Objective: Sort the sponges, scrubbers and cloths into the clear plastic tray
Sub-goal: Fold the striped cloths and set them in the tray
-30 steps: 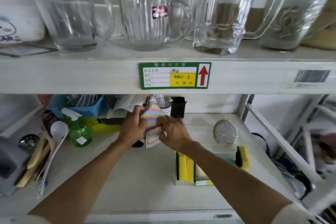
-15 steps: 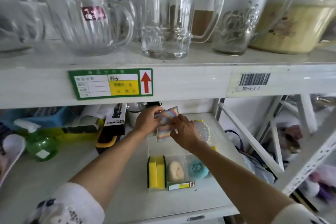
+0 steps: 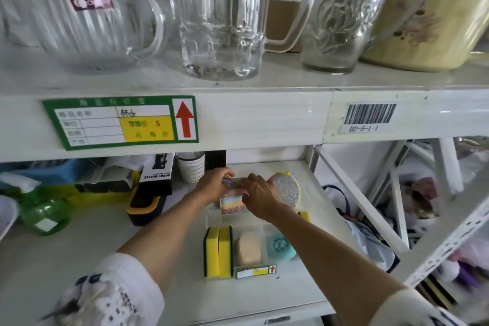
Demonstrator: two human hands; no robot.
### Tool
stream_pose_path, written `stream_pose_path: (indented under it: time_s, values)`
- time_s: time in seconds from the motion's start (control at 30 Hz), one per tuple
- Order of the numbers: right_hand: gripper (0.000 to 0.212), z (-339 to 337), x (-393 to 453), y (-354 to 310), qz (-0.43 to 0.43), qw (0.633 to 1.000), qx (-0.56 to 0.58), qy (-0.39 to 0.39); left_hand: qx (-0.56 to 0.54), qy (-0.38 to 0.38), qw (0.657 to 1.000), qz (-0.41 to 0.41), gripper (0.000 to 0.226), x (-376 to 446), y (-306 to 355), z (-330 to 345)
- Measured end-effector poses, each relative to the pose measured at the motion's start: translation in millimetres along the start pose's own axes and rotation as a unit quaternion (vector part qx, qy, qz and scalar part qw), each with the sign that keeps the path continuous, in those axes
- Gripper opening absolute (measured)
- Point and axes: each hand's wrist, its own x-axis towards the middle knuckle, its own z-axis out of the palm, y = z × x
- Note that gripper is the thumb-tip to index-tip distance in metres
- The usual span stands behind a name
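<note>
A folded rainbow-striped cloth point(image 3: 232, 202) hangs over the back part of the clear plastic tray point(image 3: 260, 227) on the lower shelf. My left hand point(image 3: 213, 184) and my right hand point(image 3: 258, 198) both pinch its top edge. In the tray's front compartments stand two yellow sponges point(image 3: 218, 251), a beige sponge point(image 3: 248, 248) and a teal round scrubber point(image 3: 280, 247). A silver glittery scrubber point(image 3: 287, 189) leans just right of my right hand. A small yellow sponge point(image 3: 304, 216) shows behind my right forearm.
Glass pitchers point(image 3: 222, 16) and a cream bowl point(image 3: 428, 26) fill the upper shelf. On the lower shelf sit a spray bottle box point(image 3: 157, 176), a black-and-yellow brush point(image 3: 145, 205), a green spray bottle point(image 3: 45, 216) and a white cup point(image 3: 190, 167). White rack struts point(image 3: 357, 201) stand to the right.
Both hands have carried the striped cloth rightward and down from mid-shelf to over the tray's back part. The cloth now looks folded smaller, and the camera has swung right.
</note>
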Motion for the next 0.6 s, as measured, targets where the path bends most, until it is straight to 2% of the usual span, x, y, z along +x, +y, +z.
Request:
stream_pose_path:
  time_s: [0.2,0.47,0.6]
  values:
    - [0.041,7.8,3.9,-4.3,0.0,0.999,-0.051,0.013,0.053,0.022,0.998,0.01,0.025,0.6,3.0,3.2]
    - [0.046,15.6,0.4,-5.1,0.0,0.997,-0.067,0.026,0.073,0.039,0.996,0.037,0.034,-9.2,-11.9,-3.0]
    - [0.037,12.0,-6.2,-7.5,-0.018,0.994,-0.066,0.083,0.055,0.092,0.992,0.063,0.032,-27.4,-14.3,-12.6]
